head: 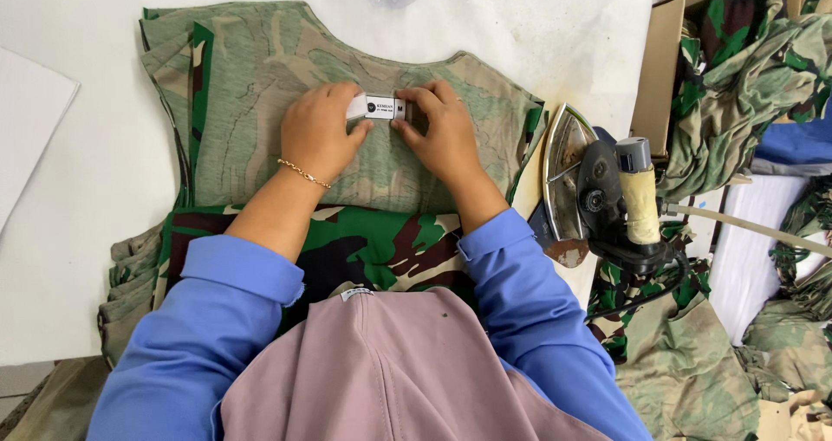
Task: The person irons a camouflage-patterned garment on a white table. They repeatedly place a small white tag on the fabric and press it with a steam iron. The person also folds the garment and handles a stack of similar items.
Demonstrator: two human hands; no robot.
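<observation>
Both hands pinch a small white label point(376, 107) against a camouflage garment point(260, 68) spread on the white surface point(78, 198) — left hand point(319, 132) at one end, right hand point(444, 131) at the other. An iron point(598, 194) rests upright just right of the grip.

Camo garment point(347, 77) matt cloth; label point(379, 107) smooth; iron point(565, 177) soleplate shiny metal.
</observation>
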